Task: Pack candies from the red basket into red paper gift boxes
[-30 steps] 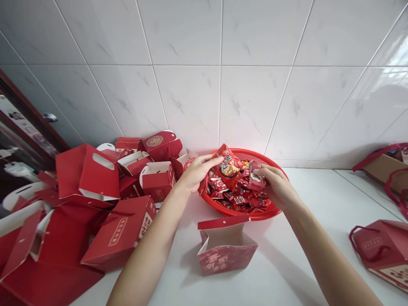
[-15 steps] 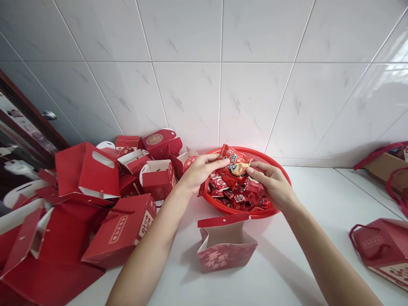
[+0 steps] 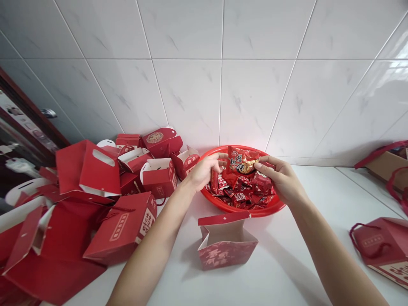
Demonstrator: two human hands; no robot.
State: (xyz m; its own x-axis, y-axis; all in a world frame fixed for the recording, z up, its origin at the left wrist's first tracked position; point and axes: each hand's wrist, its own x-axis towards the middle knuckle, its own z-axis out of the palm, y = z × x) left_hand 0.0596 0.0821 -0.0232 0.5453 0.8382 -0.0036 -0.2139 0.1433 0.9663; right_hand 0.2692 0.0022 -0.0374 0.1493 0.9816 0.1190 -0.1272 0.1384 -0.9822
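Already we have one red packet (image 3: 244, 160) above the basket (image 3: 219, 205), pinched by our right hand (image 3: 285, 178); our left hand (image 3: 202, 173) curls beside it, grip unclear. Many wrapped snacks (image 3: 240, 197) remain below; the paper box (image 3: 228, 255) stands open.

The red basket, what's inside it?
Small red packets lie piled in the red basket. What's underneath them is covered, and the snack in the right hand hides part of the back.
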